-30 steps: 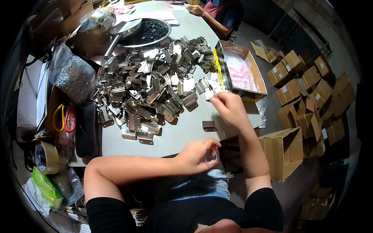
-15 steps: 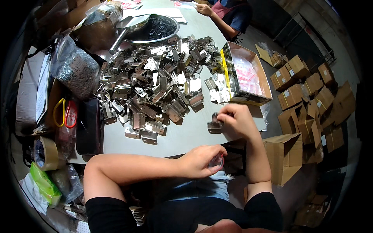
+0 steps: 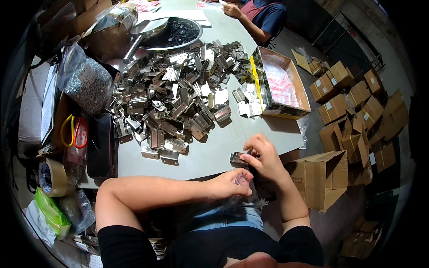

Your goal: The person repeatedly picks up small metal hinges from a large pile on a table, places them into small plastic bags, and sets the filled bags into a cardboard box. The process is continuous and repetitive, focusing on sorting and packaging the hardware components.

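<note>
At the table's near edge my right hand grips a small bent metal bracket between thumb and fingers. Just below it, my left hand is curled round a small clear plastic bag with a bit of red on it, its mouth toward the bracket. A wide heap of shiny metal brackets covers the middle of the table. Right of the heap stands an open cardboard box with clear, red-printed bags inside.
A steel bowl of dark small parts, with a metal scoop, sits at the back. Along the left lie a bag of screws, scissors, a phone and tape. Cartons cover the right floor; a co-worker sits across.
My right hand has drawn the bracket toward me and left, close to the bag. My left hand has shifted slightly left, still holding the bag.
</note>
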### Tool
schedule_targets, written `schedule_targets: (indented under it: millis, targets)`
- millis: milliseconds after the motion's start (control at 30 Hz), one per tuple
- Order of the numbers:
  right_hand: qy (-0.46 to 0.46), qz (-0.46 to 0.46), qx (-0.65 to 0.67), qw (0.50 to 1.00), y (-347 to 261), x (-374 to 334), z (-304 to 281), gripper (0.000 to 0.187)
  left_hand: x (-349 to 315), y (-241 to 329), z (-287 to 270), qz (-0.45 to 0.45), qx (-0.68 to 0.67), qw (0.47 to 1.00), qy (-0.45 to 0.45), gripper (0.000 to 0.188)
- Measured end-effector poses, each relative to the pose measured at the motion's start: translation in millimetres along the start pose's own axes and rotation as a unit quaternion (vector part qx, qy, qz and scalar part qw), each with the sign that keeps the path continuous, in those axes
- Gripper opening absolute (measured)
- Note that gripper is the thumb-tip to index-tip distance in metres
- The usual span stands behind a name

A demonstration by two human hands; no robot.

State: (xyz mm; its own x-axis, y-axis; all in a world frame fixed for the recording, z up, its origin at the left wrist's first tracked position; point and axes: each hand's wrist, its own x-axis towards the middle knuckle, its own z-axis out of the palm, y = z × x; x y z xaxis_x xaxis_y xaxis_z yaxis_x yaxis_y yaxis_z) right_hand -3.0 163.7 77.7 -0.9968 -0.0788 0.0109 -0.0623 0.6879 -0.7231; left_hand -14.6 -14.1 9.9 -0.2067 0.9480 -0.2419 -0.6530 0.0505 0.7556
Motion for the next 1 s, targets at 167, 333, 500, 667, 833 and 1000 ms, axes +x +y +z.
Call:
schedule_targets:
  millis: [167, 333, 500, 667, 833, 1000]
  targets:
    - [-0.012, -0.147, -0.027, 0.989, 6.1, -7.7, 7.7, 0.017, 1.7, -2.4, -3.3, 0.004, 0.029, 0.999, -0.021, 0.042]
    - [0.032, -0.209, -0.109, 0.971, 7.0, -11.9, 10.5, 0.02, 3.7, -12.5, -4.0, -0.027, 0.052, 0.998, 0.021, 0.031]
    - [-0.062, -0.142, 0.026, 0.988, 5.9, -38.4, -6.9, 0.025, 0.2, 1.5, 0.7, 0.002, -0.044, 0.999, -0.006, 0.028]
    - [-0.142, -0.168, 0.03, 0.975, -4.7, -44.4, -26.4, 0.028, -5.8, 9.2, 4.6, 0.004, -0.079, 0.996, -0.035, 0.028]
    - [-0.252, -0.211, 0.051, 0.943, -11.3, -24.5, -37.4, 0.024, -4.9, 10.6, 6.2, -0.009, -0.103, 0.993, -0.058, 0.033]
    - [-0.044, -0.129, -0.067, 0.988, 0.1, 42.5, -31.8, 0.03, -4.6, 6.6, 1.9, -0.028, -0.082, 0.996, -0.038, 0.035]
